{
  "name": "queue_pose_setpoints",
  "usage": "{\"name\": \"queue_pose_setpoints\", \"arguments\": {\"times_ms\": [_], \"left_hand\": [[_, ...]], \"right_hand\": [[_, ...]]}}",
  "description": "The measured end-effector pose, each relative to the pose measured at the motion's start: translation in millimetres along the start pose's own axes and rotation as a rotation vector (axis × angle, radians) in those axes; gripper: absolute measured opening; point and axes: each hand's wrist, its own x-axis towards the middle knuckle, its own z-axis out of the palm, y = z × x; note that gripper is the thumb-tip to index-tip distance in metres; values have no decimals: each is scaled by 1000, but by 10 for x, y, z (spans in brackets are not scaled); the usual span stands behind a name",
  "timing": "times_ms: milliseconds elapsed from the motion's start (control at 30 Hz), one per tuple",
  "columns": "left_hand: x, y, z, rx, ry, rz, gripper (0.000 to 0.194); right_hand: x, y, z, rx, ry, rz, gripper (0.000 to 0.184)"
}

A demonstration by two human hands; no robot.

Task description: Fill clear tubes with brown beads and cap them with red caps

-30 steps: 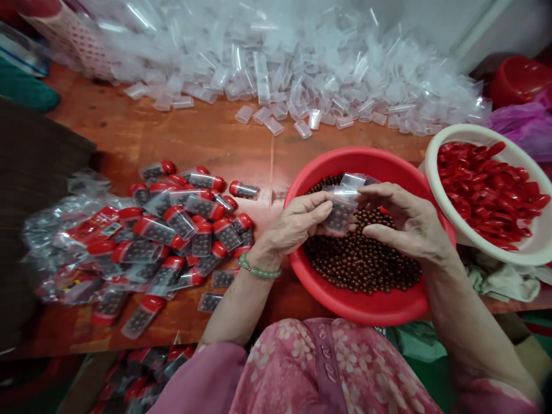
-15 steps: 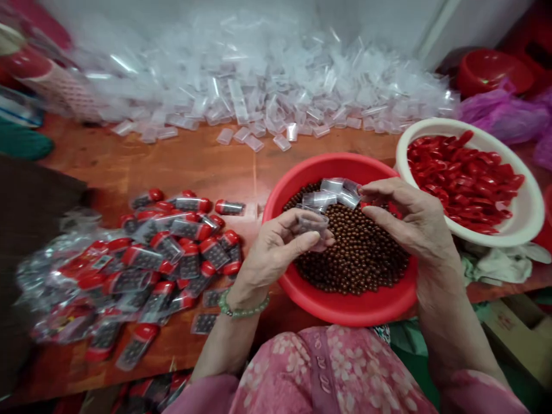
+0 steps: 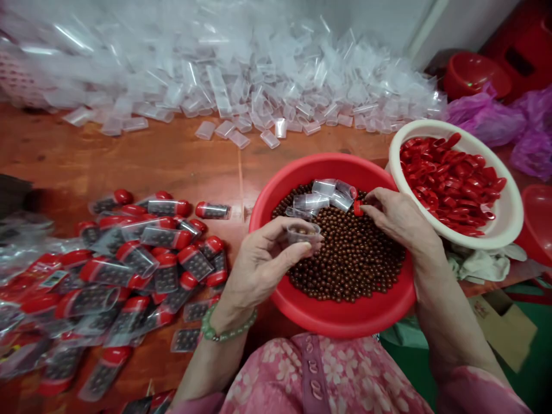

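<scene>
My left hand (image 3: 261, 267) holds a small clear plastic tube (image 3: 303, 233) by its body above a wide red basin (image 3: 340, 313), with a few brown beads visible inside the tube. My right hand (image 3: 399, 221) pinches a red cap (image 3: 357, 208) between thumb and fingers, just to the right of several empty clear tubes (image 3: 321, 198) lying on the heap of brown beads (image 3: 345, 259). A green bead bracelet (image 3: 226, 325) circles my left wrist. Part of the tube's far side is hidden by my left fingers.
A white basin (image 3: 506, 221) of red caps stands at the right, tilted on the red basin's rim. Capped bead-filled tubes (image 3: 164, 267) lie on the orange wooden table (image 3: 129, 155). Behind them is a large pile of empty tubes (image 3: 224, 75). Purple plastic bags (image 3: 487, 121) lie at the right.
My right hand has moved away from the tube and now pinches a red cap. My left hand has lowered the tube. The whole scene has shifted left in the view.
</scene>
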Motion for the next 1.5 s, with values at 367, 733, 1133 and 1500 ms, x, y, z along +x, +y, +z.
{"name": "queue_pose_setpoints", "arguments": {"times_ms": [367,733,1133,1500], "left_hand": [[155,-119,-32,-163,-147,-137,36],[209,-193,-59,-218,-134,-73,26],[209,-186,-60,-245,-86,-96,29],[210,-172,-113,-307,-68,-99,36]], "right_hand": [[150,36,237,-182,-79,49,31],[-142,-125,21,506,-228,-138,37],[-192,-429,45,552,-90,-270,19],[-168,-738,349,797,290,-195,15]]}}
